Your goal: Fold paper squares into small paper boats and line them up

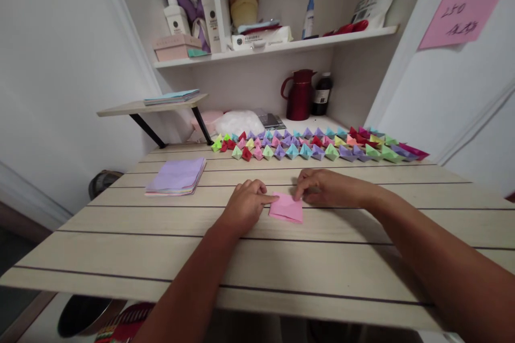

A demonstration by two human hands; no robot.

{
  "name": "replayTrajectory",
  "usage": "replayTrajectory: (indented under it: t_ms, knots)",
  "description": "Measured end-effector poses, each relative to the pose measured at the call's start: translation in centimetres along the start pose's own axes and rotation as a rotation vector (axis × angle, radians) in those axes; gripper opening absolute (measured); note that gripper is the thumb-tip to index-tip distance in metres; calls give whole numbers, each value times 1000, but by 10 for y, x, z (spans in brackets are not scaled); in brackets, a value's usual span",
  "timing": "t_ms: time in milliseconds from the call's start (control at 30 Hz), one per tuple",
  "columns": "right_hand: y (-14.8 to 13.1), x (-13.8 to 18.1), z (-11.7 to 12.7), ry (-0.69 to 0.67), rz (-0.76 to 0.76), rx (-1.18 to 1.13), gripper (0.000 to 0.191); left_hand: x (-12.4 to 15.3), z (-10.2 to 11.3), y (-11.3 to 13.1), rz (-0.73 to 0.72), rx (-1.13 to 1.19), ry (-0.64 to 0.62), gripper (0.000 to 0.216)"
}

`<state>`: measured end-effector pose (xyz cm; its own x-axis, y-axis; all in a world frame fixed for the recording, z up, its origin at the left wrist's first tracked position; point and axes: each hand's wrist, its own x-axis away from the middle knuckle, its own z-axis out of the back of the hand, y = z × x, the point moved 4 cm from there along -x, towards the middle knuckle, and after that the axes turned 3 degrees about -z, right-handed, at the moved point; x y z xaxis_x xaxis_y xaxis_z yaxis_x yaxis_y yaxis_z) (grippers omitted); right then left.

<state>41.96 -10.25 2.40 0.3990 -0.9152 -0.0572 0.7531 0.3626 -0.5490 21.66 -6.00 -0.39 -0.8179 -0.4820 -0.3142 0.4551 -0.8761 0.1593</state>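
A small pink sheet of origami paper (286,211), folded into a squarish shape, lies on the wooden table in front of me. My left hand (247,204) is at its left, fingers curled, with the index fingertip pressing on the paper's upper left part. At the upper right corner is my right hand (319,187), its fingers bent together on the paper's edge; the thumb is partly hidden. Beyond the hands stand rows of several folded paper boats (293,151) in many colours. To the left lies a stack of square paper (177,175), lilac on top.
A small raised shelf (124,109) on black legs holds more coloured paper (172,97) at the back left. A dark red jug (300,95) and a dark bottle (322,94) stand behind the boats. A pink note (466,9) is stuck on the right wall.
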Motion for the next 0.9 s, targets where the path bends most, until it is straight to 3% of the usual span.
replayTrajectory:
  t_ms: [100,200,333,567,767,900]
  knots:
    - [1,3,12,96,-89,75,25,-2,0,0,0,-1,-1,44]
    - [-12,-1,13,215,6,27,26,-4,0,1,-5,-7,-6,43]
    - [-23,-13,-14,29,101,-26,22,-5,1,2,-4,9,-3,39]
    - [-11,-18,-28,-52,33,-54,14,-2,16,3,30,168,175,23]
    - [-9,-18,-25,-89,36,-55,16,-2,10,16,-41,122,-39,40]
    - [-9,-10,-17,-170,82,-108,28,-3,6,14,-3,128,-47,34]
